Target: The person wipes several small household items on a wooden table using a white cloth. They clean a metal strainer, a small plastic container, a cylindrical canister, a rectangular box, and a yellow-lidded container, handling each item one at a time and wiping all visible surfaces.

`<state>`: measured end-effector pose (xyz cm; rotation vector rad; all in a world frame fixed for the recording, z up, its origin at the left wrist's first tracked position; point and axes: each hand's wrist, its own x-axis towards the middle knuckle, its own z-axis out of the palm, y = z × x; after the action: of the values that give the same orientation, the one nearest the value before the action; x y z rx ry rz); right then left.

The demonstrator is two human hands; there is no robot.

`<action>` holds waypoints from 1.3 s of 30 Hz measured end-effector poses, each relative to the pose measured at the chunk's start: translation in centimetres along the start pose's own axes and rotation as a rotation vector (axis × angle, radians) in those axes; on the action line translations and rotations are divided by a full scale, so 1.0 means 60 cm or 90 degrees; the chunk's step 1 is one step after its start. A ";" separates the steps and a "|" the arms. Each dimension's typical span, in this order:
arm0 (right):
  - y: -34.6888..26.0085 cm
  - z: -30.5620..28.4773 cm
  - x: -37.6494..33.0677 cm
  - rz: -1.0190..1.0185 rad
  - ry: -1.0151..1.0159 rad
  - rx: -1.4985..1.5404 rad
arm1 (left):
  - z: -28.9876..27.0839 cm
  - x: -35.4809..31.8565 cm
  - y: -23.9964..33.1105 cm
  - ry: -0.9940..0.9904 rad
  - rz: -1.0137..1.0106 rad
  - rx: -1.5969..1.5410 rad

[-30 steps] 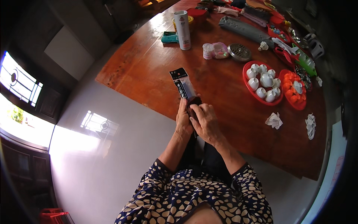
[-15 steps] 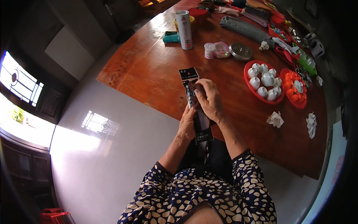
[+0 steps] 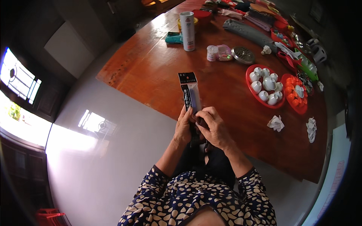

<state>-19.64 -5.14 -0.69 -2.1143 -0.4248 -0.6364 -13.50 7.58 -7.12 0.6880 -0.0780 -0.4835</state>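
Left hand (image 3: 183, 128): grip grasps packet (image 3: 191, 91) over counter's (image 3: 154, 88) near edge, seemingly for steadying; right hand (image 3: 215, 130): grip pinches dark cloth (image 3: 202, 122).

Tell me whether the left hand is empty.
No, the left hand grips the packet between thumb and fingers.

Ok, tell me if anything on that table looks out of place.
A crumpled white wad and a longer wad lie loose on the table, right of the right hand, like litter. A shuttlecock also seems odd near the cups. I see no spill.
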 end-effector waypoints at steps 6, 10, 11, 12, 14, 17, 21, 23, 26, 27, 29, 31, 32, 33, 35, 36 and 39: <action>0.074 0.010 0.002 0.022 0.135 -0.128 | 0.043 0.009 -0.014 -0.012 -0.029 -0.014; 0.124 -0.030 -0.022 0.090 0.107 -0.226 | 0.066 0.041 -0.001 0.042 -0.016 0.092; 0.141 -0.040 -0.032 0.106 0.107 -0.255 | 0.071 0.052 -0.003 0.073 -0.011 0.110; 0.159 -0.051 -0.042 0.134 0.123 -0.276 | 0.070 0.065 -0.002 0.068 -0.030 0.134; 0.184 -0.077 -0.062 0.175 0.136 -0.324 | 0.063 0.095 -0.009 0.054 -0.067 0.181; 0.205 -0.095 -0.085 0.213 0.143 -0.313 | 0.068 0.147 -0.032 0.009 -0.098 0.283; 0.204 -0.103 -0.090 0.209 0.220 -0.212 | 0.079 0.226 -0.088 0.019 0.003 0.524; 0.199 -0.110 -0.089 0.231 0.294 -0.154 | 0.091 0.257 -0.103 -0.015 0.011 0.603; 0.216 -0.121 -0.095 0.199 0.363 -0.186 | 0.092 0.297 -0.126 -0.029 0.045 0.753; 0.221 -0.127 -0.098 0.188 0.371 -0.211 | 0.097 0.307 -0.129 -0.059 0.039 0.810; 0.223 -0.133 -0.099 0.221 0.368 -0.208 | 0.105 0.328 -0.131 -0.120 0.028 0.924; 0.226 -0.127 -0.098 0.253 0.367 -0.188 | 0.130 0.330 -0.140 -0.075 0.194 1.092; 0.225 -0.127 -0.096 0.265 0.360 -0.186 | 0.137 0.343 -0.149 -0.042 0.255 1.114; 0.222 -0.129 -0.092 0.275 0.351 -0.184 | 0.143 0.356 -0.152 -0.006 0.315 1.134; 0.225 -0.130 -0.092 0.282 0.348 -0.165 | 0.167 0.402 -0.150 -0.058 0.302 1.146; 0.226 -0.129 -0.092 0.285 0.346 -0.159 | 0.182 0.429 -0.152 -0.068 0.320 1.147; 0.229 -0.132 -0.090 0.291 0.330 -0.175 | 0.208 0.522 -0.164 -0.102 0.298 1.181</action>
<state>-19.27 -19.82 -8.80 -2.0885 0.4427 -0.9650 7.53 -20.57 -6.35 2.3583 -0.8906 0.1448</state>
